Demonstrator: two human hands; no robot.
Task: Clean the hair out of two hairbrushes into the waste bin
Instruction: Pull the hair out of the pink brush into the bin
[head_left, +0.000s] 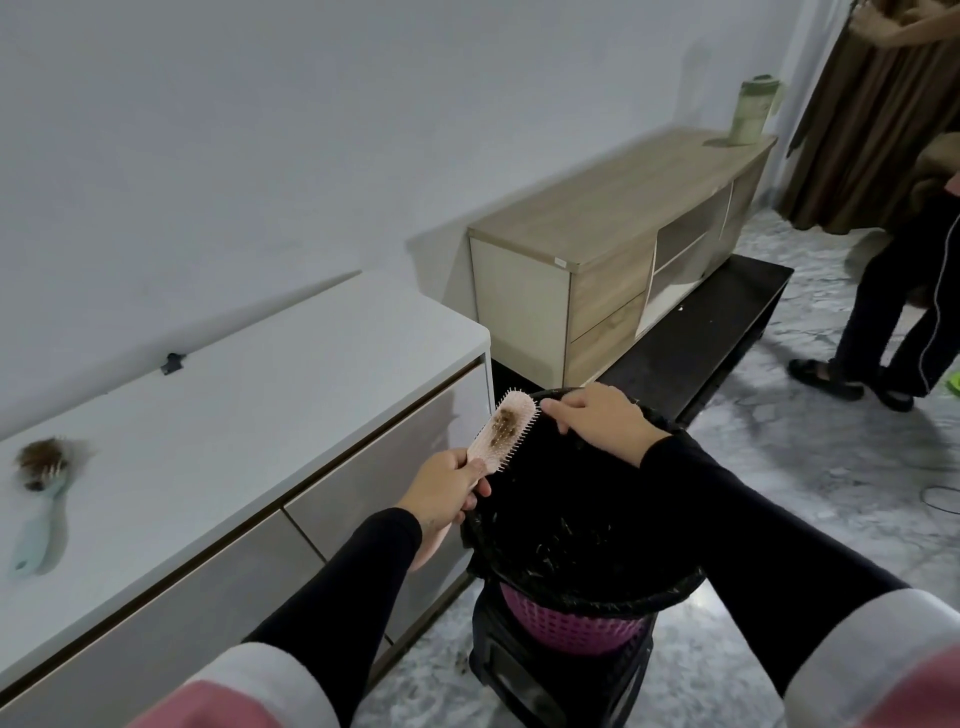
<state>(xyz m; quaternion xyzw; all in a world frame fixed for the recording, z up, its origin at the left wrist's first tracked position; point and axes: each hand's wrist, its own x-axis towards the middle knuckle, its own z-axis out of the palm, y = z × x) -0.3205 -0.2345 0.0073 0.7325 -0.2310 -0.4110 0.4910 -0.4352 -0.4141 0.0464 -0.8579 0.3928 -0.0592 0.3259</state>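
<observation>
l hand (451, 488) wrapped round handle of pink brush (503, 432), fingers pressed together on it, brush head tilted up and away over near-left rim of waste bin (582, 587). r hand (597, 418) at brush tip, fingers loosely curled, fingertips just beside the bristle edge; can't tell if it's pinching any hair yet, looks empty. brown hair clump (505, 423) still sits mid-pad, so first brush not cleaned.

how to do it well (judgement): keep brush head over the bin mouth, not the rim, so loose bits fall in. work r fingertips under the clump from the tip end, lift along the bristle rows rather than across, pull as one mat. l grip stays firm near the neck to stop twisting. drop mat well inside liner, then check for leftover strands at pin bases.

2nd brush (39, 493), pale blue, lies on white cabinet top (260, 415) well apart to the left, head thick w/ brown hair, untouched.

materials: pink brush plastic, flat oblong pad, stiff thin pins w/ pale tips. hair matted, fuzzy, light. bin is purple lattice plastic basket, round, lined w/ glossy crinkled black bag folded over rim; bag is slack, may snag pins. blue brush slim handle, rounder head. cabinet top smooth matte. floor marbled, shiny.
</observation>
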